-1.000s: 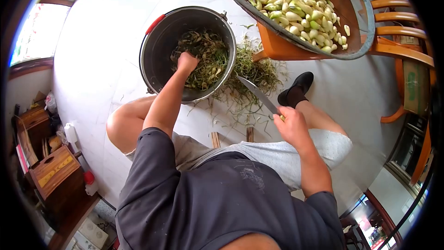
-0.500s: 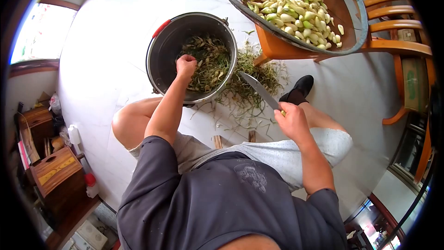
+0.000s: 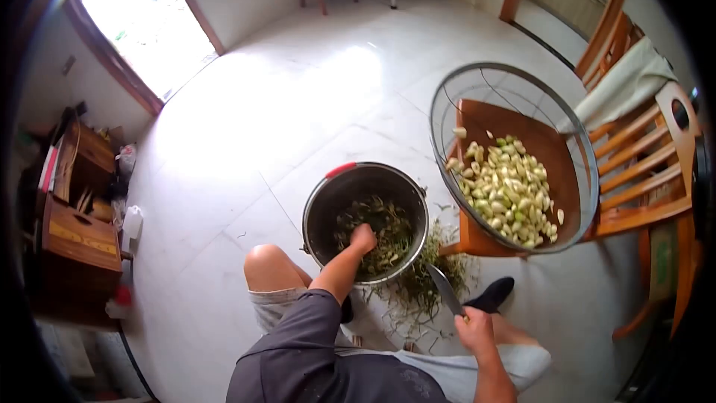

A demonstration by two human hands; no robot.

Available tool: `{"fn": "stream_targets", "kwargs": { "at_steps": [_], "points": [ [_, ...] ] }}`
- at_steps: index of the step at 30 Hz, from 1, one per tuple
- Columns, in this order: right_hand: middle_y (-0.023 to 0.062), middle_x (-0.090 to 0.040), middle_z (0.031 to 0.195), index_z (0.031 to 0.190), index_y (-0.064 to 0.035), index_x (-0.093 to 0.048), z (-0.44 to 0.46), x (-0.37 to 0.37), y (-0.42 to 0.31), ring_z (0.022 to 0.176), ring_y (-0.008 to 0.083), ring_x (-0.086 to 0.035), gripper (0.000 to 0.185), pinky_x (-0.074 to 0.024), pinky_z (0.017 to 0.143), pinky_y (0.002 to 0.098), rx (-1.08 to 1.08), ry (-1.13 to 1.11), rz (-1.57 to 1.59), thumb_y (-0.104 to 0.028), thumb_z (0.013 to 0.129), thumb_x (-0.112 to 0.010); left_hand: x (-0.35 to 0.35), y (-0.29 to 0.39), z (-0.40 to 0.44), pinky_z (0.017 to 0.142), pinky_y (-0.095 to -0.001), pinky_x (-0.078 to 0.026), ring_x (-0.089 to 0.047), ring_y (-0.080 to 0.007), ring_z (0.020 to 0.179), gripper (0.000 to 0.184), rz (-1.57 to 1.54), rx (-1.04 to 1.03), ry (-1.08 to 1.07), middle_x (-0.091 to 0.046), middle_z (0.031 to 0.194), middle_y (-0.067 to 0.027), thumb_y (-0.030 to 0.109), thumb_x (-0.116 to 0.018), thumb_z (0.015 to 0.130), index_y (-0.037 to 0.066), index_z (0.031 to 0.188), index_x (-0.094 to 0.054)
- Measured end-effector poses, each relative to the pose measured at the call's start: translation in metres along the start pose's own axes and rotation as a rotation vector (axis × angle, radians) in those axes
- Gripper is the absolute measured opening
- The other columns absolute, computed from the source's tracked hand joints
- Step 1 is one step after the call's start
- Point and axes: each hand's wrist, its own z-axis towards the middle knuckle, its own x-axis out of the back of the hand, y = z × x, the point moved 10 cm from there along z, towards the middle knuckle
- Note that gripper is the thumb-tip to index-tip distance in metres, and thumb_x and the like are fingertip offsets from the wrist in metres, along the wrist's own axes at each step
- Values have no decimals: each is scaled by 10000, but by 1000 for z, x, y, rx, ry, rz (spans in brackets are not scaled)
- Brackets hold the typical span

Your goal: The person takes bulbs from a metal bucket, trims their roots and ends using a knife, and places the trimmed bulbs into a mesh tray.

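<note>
My left hand (image 3: 363, 239) reaches down inside a dark metal pot (image 3: 316, 248) with a red grip on its handle. Its fingers look curled among the green stalks and pale bulbs (image 3: 391, 233) there; whatever they hold is hidden. My right hand (image 3: 475, 330) is closed round the handle of a knife (image 3: 446, 290), over my bent leg. The blade points up and left toward trimmed stalks and roots (image 3: 421, 287) heaped on the floor beside the pot. Peeled whitish-green bulbs, like garlic (image 3: 507, 194), lie in a wide mesh basket (image 3: 441, 145) at the right.
The basket rests on a wooden chair (image 3: 649, 172) with a cloth (image 3: 630, 86) over its back. A dark shoe (image 3: 492, 295) is on the tiled floor (image 3: 216, 209) near the trimmings. A wooden cabinet (image 3: 82, 235) stands at the left, below a bright doorway (image 3: 145, 22).
The view has tilted up, showing more of the room, so pot and basket appear lower. My left hand has stayed in the pot, and my right hand has kept hold of the knife.
</note>
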Motion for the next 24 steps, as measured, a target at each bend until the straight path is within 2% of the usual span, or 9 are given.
{"fn": "stream_targets", "kwargs": {
  "at_steps": [9, 10, 12, 13, 14, 16, 17, 20, 24],
  "points": [
    [220, -569, 671, 720, 22, -561, 35, 2, -13, 672, 399, -586, 204, -452, 585, 424, 27, 18, 43, -170, 738, -627, 75, 11, -10, 849, -462, -471, -585, -395, 983, 320, -305, -37, 231, -611, 1057, -230, 122, -528, 788, 27, 1086, -598],
    [221, -568, 668, 719, 22, -561, 34, 3, -12, 670, 398, -586, 202, -452, 583, 422, 28, 21, 36, -168, 738, -626, 82, 10, -9, 852, -453, -473, -580, -399, 992, 287, -326, -72, 304, -623, 1039, -224, 121, -561, 771, 13, 1028, -630],
    [180, -567, 619, 744, 22, -588, 37, 3, -14, 595, 300, -590, 192, -445, 561, 389, 83, 42, 38, -168, 744, -619, 80, 1, -1, 721, -436, -519, -644, -358, 815, 210, -439, -38, 228, -663, 874, -206, 96, -621, 746, -15, 919, -661],
    [160, -567, 594, 756, 22, -602, 32, 7, -20, 557, 251, -591, 190, -441, 551, 372, 91, 48, 34, -168, 747, -616, 86, 7, -15, 536, -382, -516, -633, -274, 575, 152, -584, 36, 84, -652, 690, -168, 65, -682, 718, -31, 835, -674],
    [181, -560, 602, 740, 21, -589, 29, 12, -28, 574, 301, -592, 198, -442, 557, 379, 116, 65, 36, -175, 742, -622, 100, 20, -34, 427, -325, -463, -571, -193, 455, 131, -709, 5, 55, -618, 601, -134, 47, -697, 717, -22, 825, -666],
    [246, -574, 730, 859, 24, -613, 26, 18, -35, 714, 407, -587, 217, -463, 618, 415, 102, 75, 0, -167, 756, -616, 106, 39, -42, 425, -295, -444, -577, -174, 482, 168, -1053, -118, -65, -622, 627, -119, 33, -719, 708, -29, 835, -630],
    [245, -586, 773, 910, 22, -621, 24, 19, -35, 744, 407, -586, 234, -469, 635, 410, 94, 55, 44, -168, 775, -610, 121, 59, -62, 435, -273, -445, -577, -164, 499, 191, -1105, -210, -41, -627, 660, -108, 30, -728, 708, -46, 845, -619],
    [190, -624, 819, 986, -15, -643, 16, 36, -54, 732, 346, -610, 213, -473, 630, 369, 229, 201, 180, -104, 796, -603, 140, 117, -117, 493, -230, -451, -580, -123, 564, 149, -1151, -333, -236, -627, 707, -88, 23, -684, 771, -33, 891, -615],
    [143, -603, 735, 999, -44, -659, 8, 57, -82, 644, 273, -595, 212, -462, 587, 319, 353, 346, 231, -32, 792, -612, 130, 157, -180, 535, -217, -453, -583, -114, 622, 200, -1226, -353, -345, -635, 770, -90, 31, -663, 813, -38, 984, -584]
  ]
}}
